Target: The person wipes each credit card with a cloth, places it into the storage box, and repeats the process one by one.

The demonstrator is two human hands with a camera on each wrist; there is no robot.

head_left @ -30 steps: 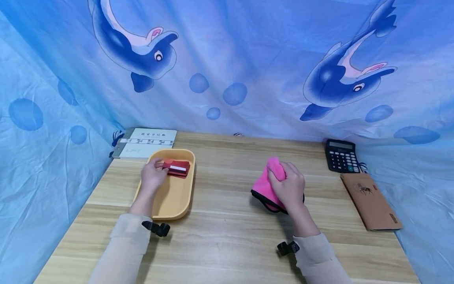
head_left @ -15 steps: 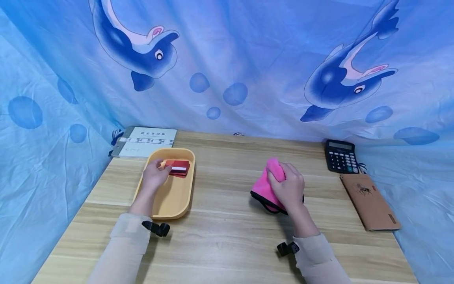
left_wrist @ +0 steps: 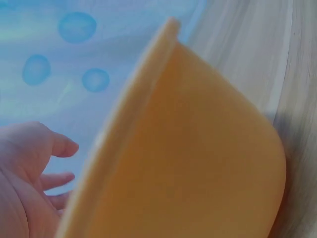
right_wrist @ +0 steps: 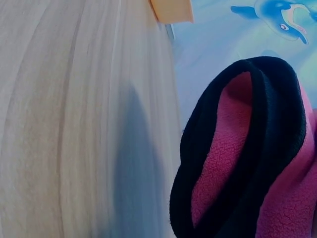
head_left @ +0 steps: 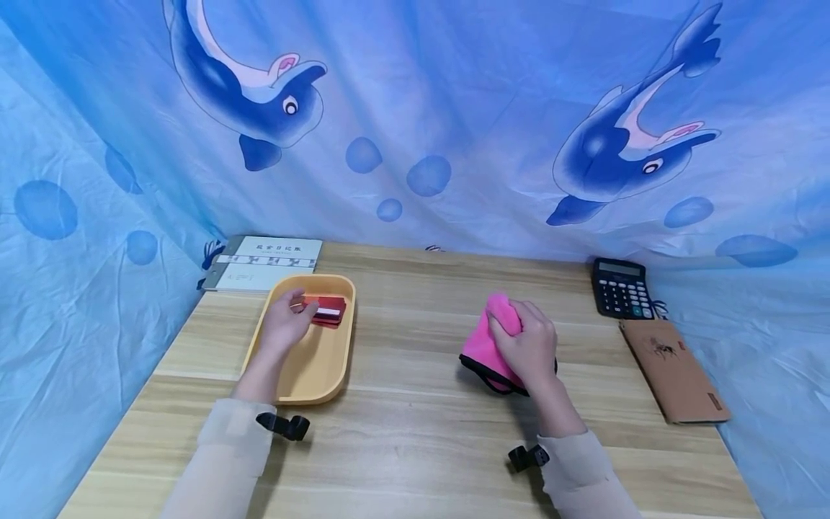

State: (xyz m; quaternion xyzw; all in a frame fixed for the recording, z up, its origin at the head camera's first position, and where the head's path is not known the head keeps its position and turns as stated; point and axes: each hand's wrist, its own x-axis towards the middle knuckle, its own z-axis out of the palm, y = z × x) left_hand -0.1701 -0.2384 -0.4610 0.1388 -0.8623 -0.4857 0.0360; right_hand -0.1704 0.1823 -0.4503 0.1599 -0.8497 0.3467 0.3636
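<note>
My left hand (head_left: 287, 323) hovers over the left side of a yellow-orange tray (head_left: 305, 375). Its fingers are spread and loosely bent, and the left wrist view shows nothing between thumb and fingers. A small stack of red cards (head_left: 327, 303) with a white stripe lies in the tray's far end; in the head view the thumb overlaps the stack's left end, and I cannot tell whether it touches. My right hand (head_left: 528, 342) grips a bunched pink cloth (head_left: 483, 346) with black edging, held just over the table. In the right wrist view, the cloth's black edge (right_wrist: 277, 99) hangs in a fold.
Behind the tray lies a pale ledger book (head_left: 272, 252). A black calculator (head_left: 621, 288) and a brown notebook (head_left: 674, 371) lie along the right edge of the wooden table (head_left: 402, 432). A blue dolphin-print curtain (head_left: 415, 86) encloses the back and sides.
My left hand has shifted slightly right, and its thumb and fingers stand a little wider apart by the cards. My right hand keeps holding the pink cloth in nearly the same place.
</note>
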